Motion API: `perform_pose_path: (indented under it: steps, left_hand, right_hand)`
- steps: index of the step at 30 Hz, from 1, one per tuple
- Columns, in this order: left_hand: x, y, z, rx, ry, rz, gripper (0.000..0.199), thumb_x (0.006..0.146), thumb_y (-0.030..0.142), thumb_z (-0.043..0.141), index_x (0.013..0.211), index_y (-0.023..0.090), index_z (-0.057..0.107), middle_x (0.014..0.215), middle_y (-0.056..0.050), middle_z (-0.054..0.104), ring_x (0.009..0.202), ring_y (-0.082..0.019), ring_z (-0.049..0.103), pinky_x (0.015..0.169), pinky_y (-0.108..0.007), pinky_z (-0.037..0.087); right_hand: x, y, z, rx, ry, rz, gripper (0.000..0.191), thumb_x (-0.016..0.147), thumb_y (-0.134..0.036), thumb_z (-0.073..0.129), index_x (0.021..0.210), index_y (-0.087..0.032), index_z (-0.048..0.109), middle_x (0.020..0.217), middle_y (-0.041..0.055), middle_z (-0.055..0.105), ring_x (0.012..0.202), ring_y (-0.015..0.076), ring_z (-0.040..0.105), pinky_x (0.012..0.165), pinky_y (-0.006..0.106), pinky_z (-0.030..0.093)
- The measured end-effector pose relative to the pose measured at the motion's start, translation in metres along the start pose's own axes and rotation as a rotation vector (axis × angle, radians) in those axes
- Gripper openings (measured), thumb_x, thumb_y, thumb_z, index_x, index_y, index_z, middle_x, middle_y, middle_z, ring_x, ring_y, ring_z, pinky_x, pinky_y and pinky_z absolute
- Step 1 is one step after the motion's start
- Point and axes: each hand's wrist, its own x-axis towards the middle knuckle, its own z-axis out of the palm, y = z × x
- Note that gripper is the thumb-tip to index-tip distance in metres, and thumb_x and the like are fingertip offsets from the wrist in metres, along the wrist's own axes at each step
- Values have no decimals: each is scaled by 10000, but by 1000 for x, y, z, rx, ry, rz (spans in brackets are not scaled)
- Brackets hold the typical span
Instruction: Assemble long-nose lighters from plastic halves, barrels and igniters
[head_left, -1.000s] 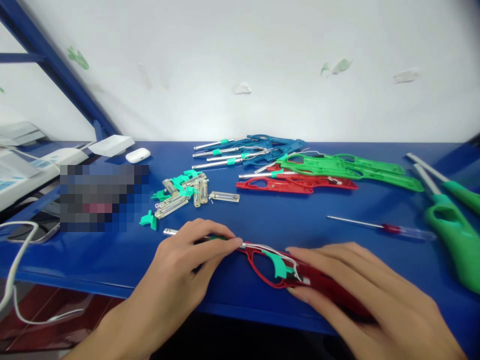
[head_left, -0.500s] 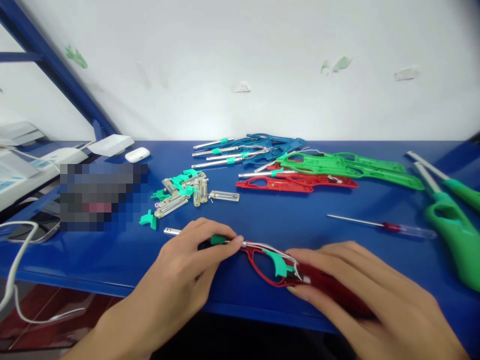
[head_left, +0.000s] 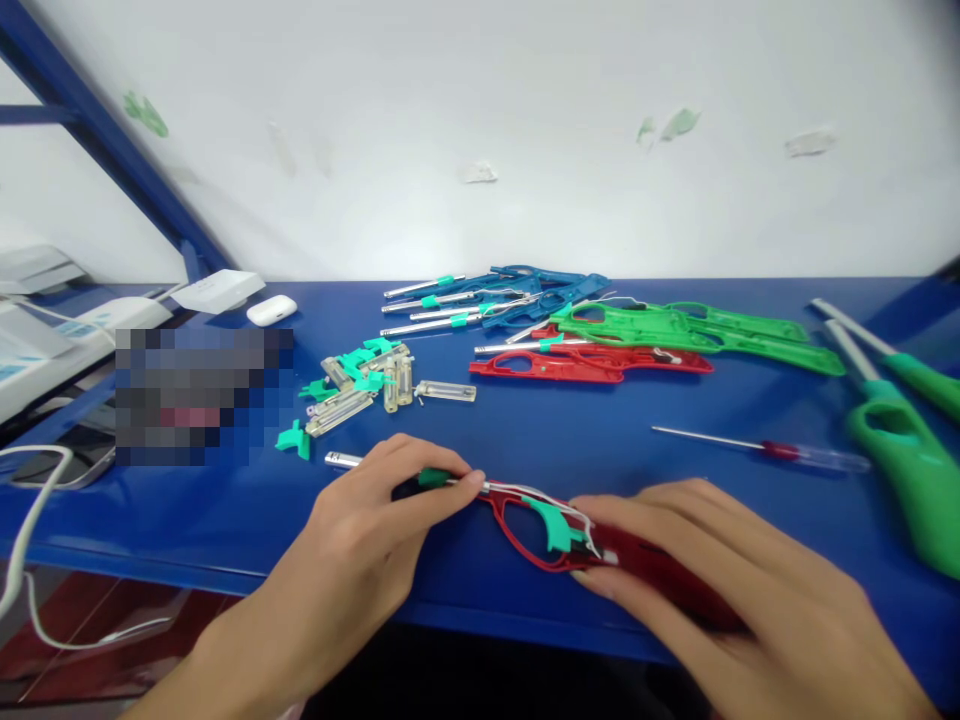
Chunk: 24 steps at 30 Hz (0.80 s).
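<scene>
Between my hands lies a red long-nosed gas lighter (head_left: pixel 517 535), its casing open so that white wires and a teal trigger (head_left: pixel 553 523) show. My left hand (head_left: pixel 390 520) pinches the lighter's front part with thumb and forefinger, where the wires meet the metal tube; the tube's tip (head_left: pixel 343 460) sticks out beyond the knuckles. My right hand (head_left: pixel 735 570) is wrapped round the red handle, thumb below and fingers above, hiding much of it. A screwdriver (head_left: pixel 795 455) with a clear and red handle lies beyond my right hand.
Clear fuel tanks (head_left: pixel 445 391) and teal triggers (head_left: pixel 293 439) lie in a pile beyond my left hand. Blue (head_left: pixel 547 290), green (head_left: pixel 645 325) and red casing halves (head_left: pixel 547 367) are heaped farther back. Green lighters (head_left: pixel 900 460) lie right; a phone (head_left: pixel 67 455) and white cable (head_left: pixel 30 540) left.
Both hands keep the same hold on the red lighter. The whole view has shifted very slightly; nothing on the table has visibly moved.
</scene>
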Motion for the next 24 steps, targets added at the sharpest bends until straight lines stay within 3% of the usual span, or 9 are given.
perform_pose_path:
  steps: [11,24]
  left_hand:
    - [4,3,-1,-5,18,-67,373,1047,5,509,1149,231,787,1156,-36,751,973,-115,756,845,-194,608]
    - [4,3,-1,-4,-24,-1,433,1011,-67,472,1197,215,743,1185,-26,703,1070,-85,679,938,-161,556]
  right_hand:
    - [-4,0,-4,13,-20,-4,279,1047,-502,650,1287,-366,690,1055,-35,777,891,173,756,810,264,596]
    - [-3,-1,-3,10,20,2,267,1064,-548,607,1250,-373,684,1008,-67,771,864,152,747,787,250,588]
